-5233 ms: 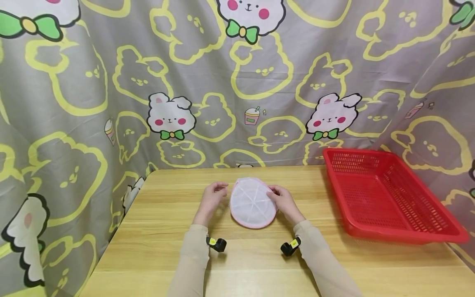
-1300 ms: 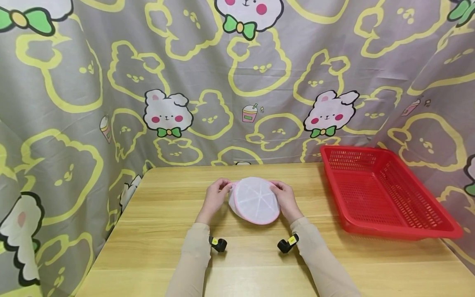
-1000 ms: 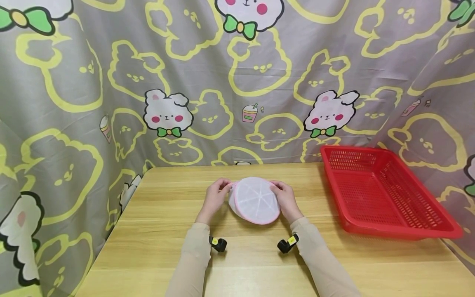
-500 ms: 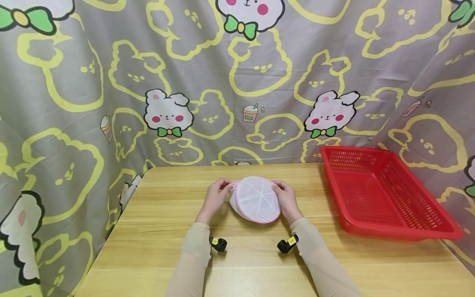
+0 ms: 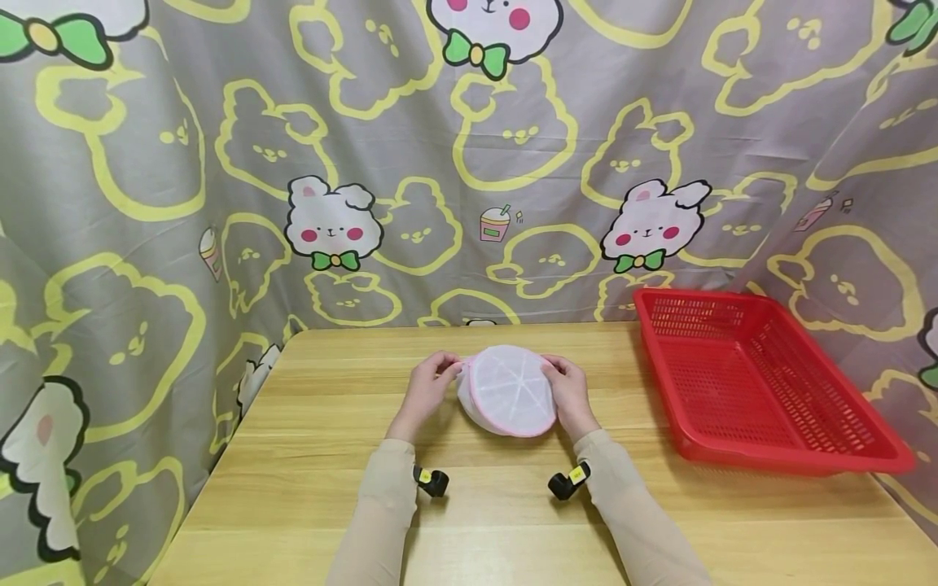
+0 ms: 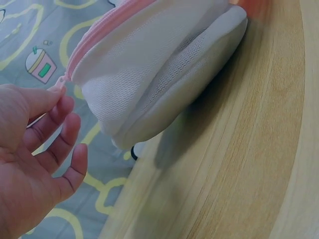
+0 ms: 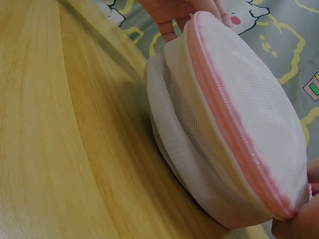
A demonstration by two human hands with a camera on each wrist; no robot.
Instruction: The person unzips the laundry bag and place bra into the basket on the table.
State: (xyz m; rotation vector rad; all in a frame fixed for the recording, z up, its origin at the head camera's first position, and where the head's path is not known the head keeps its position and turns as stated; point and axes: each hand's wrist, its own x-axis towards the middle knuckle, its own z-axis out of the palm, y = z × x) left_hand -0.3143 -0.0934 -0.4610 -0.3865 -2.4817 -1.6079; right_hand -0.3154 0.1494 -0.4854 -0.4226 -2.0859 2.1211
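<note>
A round white mesh bag with a pink zipper rim is held tilted above the wooden table. In the left wrist view, the left hand pinches the small pink zipper pull between thumb and index finger, its other fingers loosely bent. The right hand grips the bag's rim on the opposite side. In the right wrist view, the pink zipper runs closed along the visible side, and the mesh wall below it is folded. Part of the right hand is cut off at that view's edge.
A red perforated plastic basket stands at the table's right side. The wooden table reaches back to a grey curtain with yellow and white cartoon figures, which also hangs at both sides.
Compared with the oldest frame, the left hand has come to the bag's edge and taken hold there. The bag has tilted, showing its side wall, and lately shifted slightly up and right.
</note>
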